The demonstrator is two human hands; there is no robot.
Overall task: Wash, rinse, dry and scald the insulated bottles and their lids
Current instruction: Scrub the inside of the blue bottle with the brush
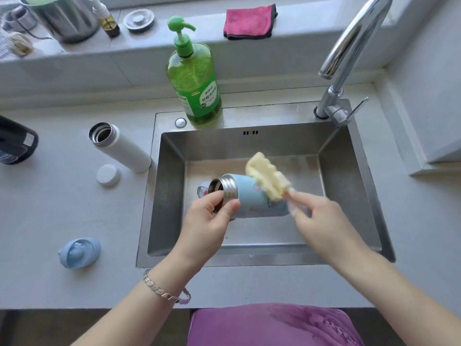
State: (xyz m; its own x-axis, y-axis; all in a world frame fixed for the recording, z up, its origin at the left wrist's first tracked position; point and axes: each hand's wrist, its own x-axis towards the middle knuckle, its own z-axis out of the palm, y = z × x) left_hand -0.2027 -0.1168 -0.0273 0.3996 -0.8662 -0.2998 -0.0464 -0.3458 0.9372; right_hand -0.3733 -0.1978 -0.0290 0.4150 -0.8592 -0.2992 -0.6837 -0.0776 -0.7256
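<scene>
Over the steel sink (pixel 349 171) my left hand (pixel 209 221) grips the metal neck of a light blue insulated bottle (pixel 252 198), held on its side with the open mouth pointing left. My right hand (pixel 321 221) holds the clear handle of a yellow sponge brush (pixel 265 176), whose head lies against the bottle's outer wall. A white insulated bottle (pixel 119 146) stands open on the counter left of the sink, its white lid (pixel 108 175) beside it. The blue lid (pixel 79 252) lies nearer the counter's front edge.
A green dish soap pump bottle (pixel 194 78) stands on the sink's back rim, the faucet (pixel 349 46) at the back right. On the ledge behind are a pink cloth (pixel 249 22), a steel pot (pixel 62 18) and a drain strainer (pixel 138 20). A dark appliance (pixel 15 143) is at far left.
</scene>
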